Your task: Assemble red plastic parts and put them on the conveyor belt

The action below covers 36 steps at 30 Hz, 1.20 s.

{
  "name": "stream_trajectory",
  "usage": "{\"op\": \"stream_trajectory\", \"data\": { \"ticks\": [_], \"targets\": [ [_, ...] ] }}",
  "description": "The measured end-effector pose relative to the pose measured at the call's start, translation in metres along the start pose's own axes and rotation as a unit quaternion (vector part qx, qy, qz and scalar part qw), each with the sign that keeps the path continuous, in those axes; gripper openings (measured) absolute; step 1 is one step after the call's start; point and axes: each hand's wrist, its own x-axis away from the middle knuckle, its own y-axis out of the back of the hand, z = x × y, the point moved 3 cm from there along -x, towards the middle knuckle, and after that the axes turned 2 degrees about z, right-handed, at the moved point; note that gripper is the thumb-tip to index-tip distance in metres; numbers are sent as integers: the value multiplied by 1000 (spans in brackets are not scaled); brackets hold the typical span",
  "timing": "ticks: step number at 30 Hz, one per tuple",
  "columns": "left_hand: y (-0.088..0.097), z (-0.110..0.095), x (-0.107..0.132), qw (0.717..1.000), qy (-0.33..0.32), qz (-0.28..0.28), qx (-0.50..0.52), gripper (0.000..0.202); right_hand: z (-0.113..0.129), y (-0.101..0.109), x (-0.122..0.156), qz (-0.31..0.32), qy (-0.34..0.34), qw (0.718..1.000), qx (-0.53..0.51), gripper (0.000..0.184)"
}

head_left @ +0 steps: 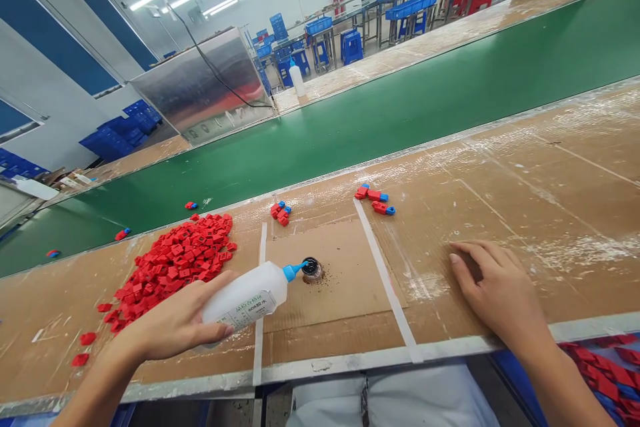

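My left hand [173,320] is wrapped round a white squeeze bottle [247,297] with a printed label, tipped over to the right. Its blue nozzle [295,270] reaches the mouth of a small dark round pot [312,268] on a taped-down cardboard sheet [345,293]. Resting on the table to the right, my right hand [500,287] has loosely bent fingers, with the thumb apart and nothing visible in it. A heap of small red plastic pieces [175,257] lies beyond my left hand. Small groups of red-and-blue pieces [383,208] lie behind the sheet.
A green conveyor belt [350,127] runs behind the cardboard-covered table [560,213], carrying a few red-and-blue pieces [123,233]. Another white bottle [297,79] stands past the belt, near a metal housing [205,87]. More red pieces [600,370] fill a blue bin at lower right.
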Motion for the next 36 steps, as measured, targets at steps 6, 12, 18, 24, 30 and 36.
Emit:
{"op": "stream_trajectory", "data": {
  "ticks": [6,12,18,24,30,36],
  "targets": [
    [2,-3,0,1000,-29,-6,-5,64,-2,-2,1,5,3,1000,-7,29],
    [1,-2,0,999,-35,-7,-10,66,-1,-2,1,5,3,1000,-13,29],
    [2,-3,1,999,-38,-7,-12,63,-2,-4,0,16,20,999,-20,30],
    [2,-4,3,999,-33,-4,0,58,-4,-6,0,30,23,999,-29,32],
    [2,-2,5,1000,-25,-5,18,58,-3,-5,0,26,15,999,-34,33],
    [0,9,1,1000,-17,-12,-4,62,1,5,-5,8,-32,995,-94,29]
  ]
}}
